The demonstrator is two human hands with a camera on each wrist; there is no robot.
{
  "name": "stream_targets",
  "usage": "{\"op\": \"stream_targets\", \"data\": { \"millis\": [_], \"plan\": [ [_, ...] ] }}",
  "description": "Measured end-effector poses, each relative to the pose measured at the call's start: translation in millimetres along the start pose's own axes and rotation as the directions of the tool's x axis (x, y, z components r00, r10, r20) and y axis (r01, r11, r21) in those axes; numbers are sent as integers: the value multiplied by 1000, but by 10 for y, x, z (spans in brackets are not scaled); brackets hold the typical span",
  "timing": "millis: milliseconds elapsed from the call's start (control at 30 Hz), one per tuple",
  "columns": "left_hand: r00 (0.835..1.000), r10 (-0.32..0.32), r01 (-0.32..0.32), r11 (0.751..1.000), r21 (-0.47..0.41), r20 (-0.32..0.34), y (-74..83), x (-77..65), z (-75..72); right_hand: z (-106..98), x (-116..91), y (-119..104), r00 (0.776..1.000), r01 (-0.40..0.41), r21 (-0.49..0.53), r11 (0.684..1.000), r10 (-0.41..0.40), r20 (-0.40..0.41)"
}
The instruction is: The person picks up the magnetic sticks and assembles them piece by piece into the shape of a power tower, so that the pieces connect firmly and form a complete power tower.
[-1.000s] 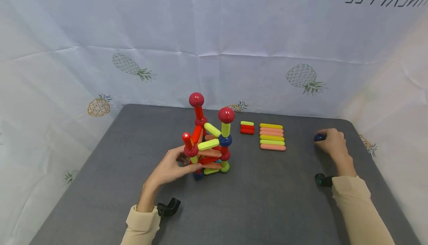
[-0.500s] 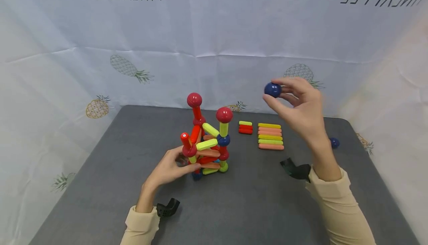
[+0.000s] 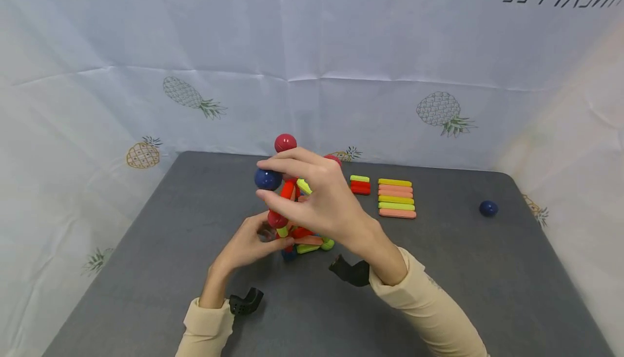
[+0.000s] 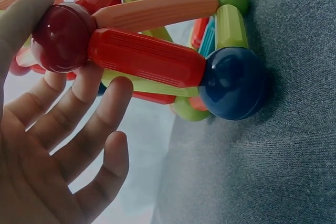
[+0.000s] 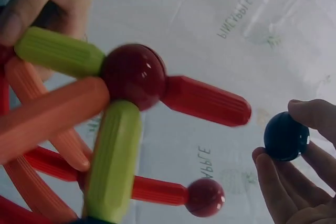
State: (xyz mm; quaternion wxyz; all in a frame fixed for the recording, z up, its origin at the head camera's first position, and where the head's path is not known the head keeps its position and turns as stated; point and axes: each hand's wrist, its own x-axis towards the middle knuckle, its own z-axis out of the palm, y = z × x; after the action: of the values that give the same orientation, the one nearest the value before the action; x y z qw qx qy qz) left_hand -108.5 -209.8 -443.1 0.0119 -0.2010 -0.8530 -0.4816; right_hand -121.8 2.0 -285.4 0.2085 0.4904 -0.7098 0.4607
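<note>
A structure of coloured rods and balls (image 3: 278, 219) stands on the grey table in the head view, partly hidden behind my right hand (image 3: 319, 197). Low on its near left side, my left hand (image 3: 251, 244) grips it. The left wrist view shows the thumb over a dark red ball (image 4: 62, 40) and fingers beneath. Between thumb and fingertips, my right hand pinches a blue ball (image 3: 267, 179), held up at the structure's near corner. From the right wrist, that ball appears just beyond the free end of a red rod (image 5: 207, 100), with a gap between them.
Right of the structure lie a small stack of short rods (image 3: 360, 185) and a row of longer rods (image 3: 396, 199) in yellow, orange and green. Another blue ball (image 3: 488, 208) sits near the table's right edge. A pineapple-print cloth (image 3: 312, 48) hangs behind.
My right hand has picked up one blue ball from the table's right side, lifted it and carried it left to the structure. My left hand stays where it was.
</note>
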Motion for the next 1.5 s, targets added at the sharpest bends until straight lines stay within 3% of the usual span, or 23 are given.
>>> {"op": "stream_targets", "data": {
  "millis": [200,500,633,733,900,1067,1200,1267,1367,1433,1500],
  "plan": [
    [1000,0,0,1000,22,-5,2,-7,-9,104,-46,22,994,-74,-41,996,76,73],
    [1000,-28,28,999,25,-10,22,-16,-1,114,-114,9,993,-91,-49,995,95,70],
    [1000,-18,18,1000,25,-12,29,-19,0,21,-229,-7,999,-39,-72,997,37,-29],
    [1000,-3,3,1000,12,-7,32,-5,4,-170,-395,55,991,-41,-97,994,29,-128],
    [1000,15,-15,1000,3,-8,37,14,15,-546,-797,446,967,-194,-232,953,147,-206],
    [1000,5,-5,1000,20,-9,48,18,12,-777,-1312,877,917,-376,-321,870,299,-263],
    [1000,12,-12,1000,3,-13,56,25,3,-834,-1589,1181,881,-469,-412,781,446,-158],
    [1000,11,-10,1000,8,-12,56,25,10,-840,-1697,1320,844,-492,-476,729,533,-56],
    [1000,0,1,1000,23,-10,53,16,22,-825,-1818,1465,766,-504,-542,672,638,78],
    [1000,-4,4,1000,31,-11,52,9,27,-809,-1863,1521,721,-511,-566,648,681,128],
    [1000,-5,6,1000,30,-12,58,2,26,-788,-1874,1548,697,-521,-574,632,703,141]
  ]
}}
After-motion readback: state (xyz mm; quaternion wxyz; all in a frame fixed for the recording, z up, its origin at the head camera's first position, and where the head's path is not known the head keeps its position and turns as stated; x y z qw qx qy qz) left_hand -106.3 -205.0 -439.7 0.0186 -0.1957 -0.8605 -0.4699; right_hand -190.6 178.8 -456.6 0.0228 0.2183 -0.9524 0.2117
